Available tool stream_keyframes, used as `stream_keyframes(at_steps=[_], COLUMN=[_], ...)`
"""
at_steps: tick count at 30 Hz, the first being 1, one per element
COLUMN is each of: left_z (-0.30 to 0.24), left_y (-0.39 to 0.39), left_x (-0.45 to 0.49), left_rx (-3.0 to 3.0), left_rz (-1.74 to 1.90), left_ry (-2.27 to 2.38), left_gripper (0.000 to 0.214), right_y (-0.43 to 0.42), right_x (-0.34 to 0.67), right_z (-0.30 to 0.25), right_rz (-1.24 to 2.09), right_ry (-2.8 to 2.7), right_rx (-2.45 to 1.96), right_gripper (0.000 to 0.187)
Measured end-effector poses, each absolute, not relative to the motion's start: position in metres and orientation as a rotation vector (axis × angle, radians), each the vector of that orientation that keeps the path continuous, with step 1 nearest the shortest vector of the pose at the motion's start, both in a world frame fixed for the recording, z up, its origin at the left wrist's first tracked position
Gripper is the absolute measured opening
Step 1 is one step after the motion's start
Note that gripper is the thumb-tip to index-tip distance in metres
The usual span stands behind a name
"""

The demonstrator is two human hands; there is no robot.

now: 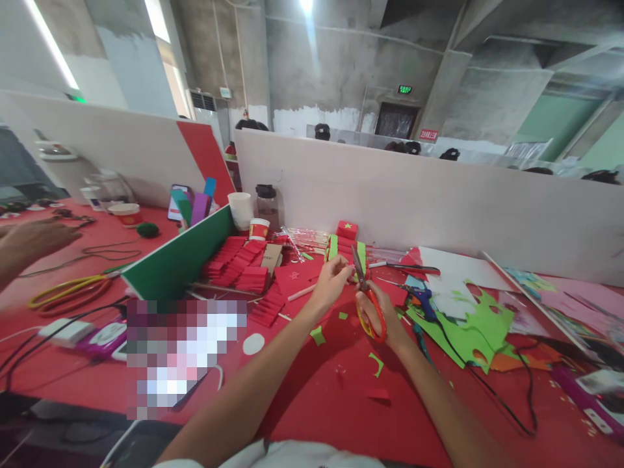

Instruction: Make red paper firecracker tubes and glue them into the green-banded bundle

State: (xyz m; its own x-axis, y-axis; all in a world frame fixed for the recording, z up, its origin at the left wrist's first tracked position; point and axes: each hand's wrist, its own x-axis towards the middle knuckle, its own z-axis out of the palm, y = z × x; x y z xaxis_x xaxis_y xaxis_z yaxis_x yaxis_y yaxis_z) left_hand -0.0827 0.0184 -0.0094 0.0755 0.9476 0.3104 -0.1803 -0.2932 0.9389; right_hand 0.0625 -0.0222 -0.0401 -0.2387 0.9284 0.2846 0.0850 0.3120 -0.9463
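Note:
My right hand (377,305) grips a pair of scissors (361,270) with red and yellow handles; the blades point up and away from me. My left hand (334,279) is closed in a pinch just left of the blades. What its fingertips hold is too small to make out, though a bit of red shows there. Behind both hands lies a red and green paper piece (346,247), with a red block bearing a yellow star (347,229) beyond it. Green paper scraps (318,335) are scattered on the red tabletop (316,396) below my hands.
Folded red strips (234,260) are piled at left, near paper cups (240,211) and a bottle (267,207). A blue glue gun (422,302) with a black cord and cut green sheets (480,325) lie right. A green divider (180,260) separates another person's hand (39,237).

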Motion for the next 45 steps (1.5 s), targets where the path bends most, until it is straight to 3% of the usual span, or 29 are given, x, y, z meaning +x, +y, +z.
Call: stream_keyframes(at_steps=[15,21,33,45], left_z=[-0.024,-0.025,-0.019,-0.026], left_y=[0.017,0.016,0.014,0.019], left_x=[-0.081,-0.082,-0.081,-0.079], left_rx=[1.781,1.843,1.806,1.830], left_rz=[1.056,0.947,1.035,1.078], left_ry=[0.792,0.840,0.864,0.831], left_gripper=[0.009,0.012,0.010,0.023], right_y=[-0.005,-0.007,-0.006,-0.004], right_x=[0.078,0.077,0.079,0.079], right_z=[-0.036,-0.035,-0.037,-0.040], right_rz=[0.785,0.795,0.815,0.836], right_ry=[-1.328,-1.361,-1.358,-1.289], right_rx=[-0.984,-0.984,-1.002,-0.967], right_gripper=[0.042,0.036,0.035,0.038])
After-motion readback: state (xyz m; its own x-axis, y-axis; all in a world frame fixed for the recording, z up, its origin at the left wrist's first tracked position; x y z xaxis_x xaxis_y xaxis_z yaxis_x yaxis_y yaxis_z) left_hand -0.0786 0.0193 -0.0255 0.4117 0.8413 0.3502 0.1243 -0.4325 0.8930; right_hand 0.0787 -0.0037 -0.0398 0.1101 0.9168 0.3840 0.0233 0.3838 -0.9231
